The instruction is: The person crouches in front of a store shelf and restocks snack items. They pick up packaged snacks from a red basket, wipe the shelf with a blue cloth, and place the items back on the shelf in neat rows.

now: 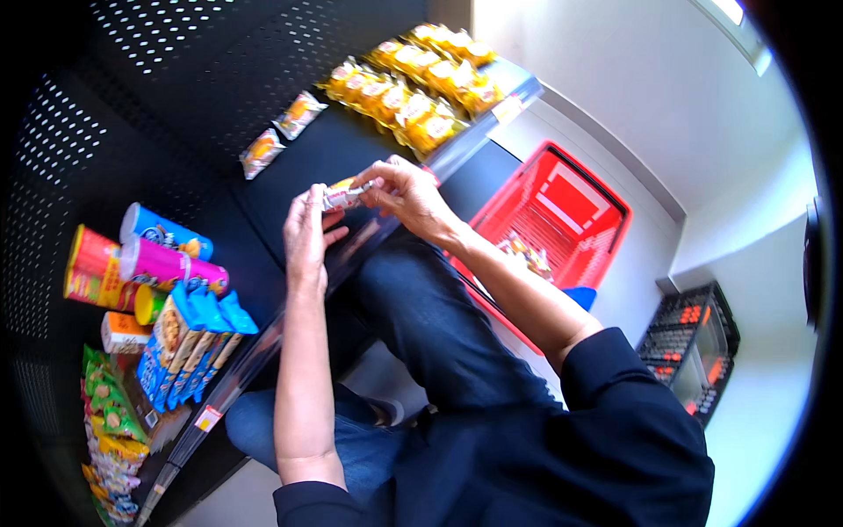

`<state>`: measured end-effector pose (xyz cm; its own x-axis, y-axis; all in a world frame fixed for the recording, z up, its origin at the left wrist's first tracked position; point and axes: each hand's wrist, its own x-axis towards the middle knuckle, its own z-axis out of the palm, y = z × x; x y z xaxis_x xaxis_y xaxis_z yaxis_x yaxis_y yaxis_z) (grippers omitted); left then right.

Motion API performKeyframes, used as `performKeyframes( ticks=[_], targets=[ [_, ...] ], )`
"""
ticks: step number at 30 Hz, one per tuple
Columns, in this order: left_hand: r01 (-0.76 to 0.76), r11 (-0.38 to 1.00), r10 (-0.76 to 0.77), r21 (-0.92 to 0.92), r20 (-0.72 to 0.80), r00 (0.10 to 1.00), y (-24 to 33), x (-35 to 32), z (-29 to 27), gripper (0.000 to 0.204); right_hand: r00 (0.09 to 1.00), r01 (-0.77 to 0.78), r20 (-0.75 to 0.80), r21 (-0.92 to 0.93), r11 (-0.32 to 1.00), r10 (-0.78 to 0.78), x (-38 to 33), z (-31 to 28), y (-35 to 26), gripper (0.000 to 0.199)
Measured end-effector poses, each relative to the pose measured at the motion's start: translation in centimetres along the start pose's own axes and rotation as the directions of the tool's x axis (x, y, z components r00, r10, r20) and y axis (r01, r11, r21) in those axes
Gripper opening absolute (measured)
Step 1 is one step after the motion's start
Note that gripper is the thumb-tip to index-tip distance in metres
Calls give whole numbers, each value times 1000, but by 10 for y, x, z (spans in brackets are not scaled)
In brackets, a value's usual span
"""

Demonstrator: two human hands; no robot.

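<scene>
A small white-and-orange wrapped snack is held between my two hands above the front of a black shelf. My left hand grips its left end, and the fingers of my right hand pinch the other end. Farther back on the shelf lie two similar snacks, an upper wrapped snack and a lower wrapped snack. Beyond my right hand, yellow packaged cakes lie in tight rows along the shelf's right end.
A red basket with several small packets stands on the floor to my right. Left on the shelf are a blue canister, a purple canister, blue biscuit packs and green bags. A black crate stands at far right.
</scene>
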<state>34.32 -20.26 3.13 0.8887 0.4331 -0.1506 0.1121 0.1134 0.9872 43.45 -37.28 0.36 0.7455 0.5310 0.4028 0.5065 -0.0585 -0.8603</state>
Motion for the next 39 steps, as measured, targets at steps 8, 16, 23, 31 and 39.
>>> performKeyframes(
  ticks=[8, 16, 23, 31, 39],
  targets=[
    [-177, 970, 129, 166, 269, 954, 25, -31, 58, 30, 968, -179, -194, -73, 981, 162, -113, -133, -22, 21],
    [-218, 968, 216, 123, 29, 976, -7, 6, 16, 19, 913, -389, -161, -58, 919, 376, -169, -145, 26, 26],
    [-285, 912, 383, 295, -366, 848, -15, 77, -48, 30, 995, -65, -58, 218, 974, 79, -11, -44, -45, 26],
    [-185, 849, 458, 495, -515, 725, -42, 178, -102, 43, 991, -76, 118, 115, 990, 62, 147, 92, 22, 41],
    [-58, 864, 344, 499, -503, 793, -40, 210, -117, 32, 943, -269, 179, -85, 959, 280, 206, 154, 60, 45]
  ],
)
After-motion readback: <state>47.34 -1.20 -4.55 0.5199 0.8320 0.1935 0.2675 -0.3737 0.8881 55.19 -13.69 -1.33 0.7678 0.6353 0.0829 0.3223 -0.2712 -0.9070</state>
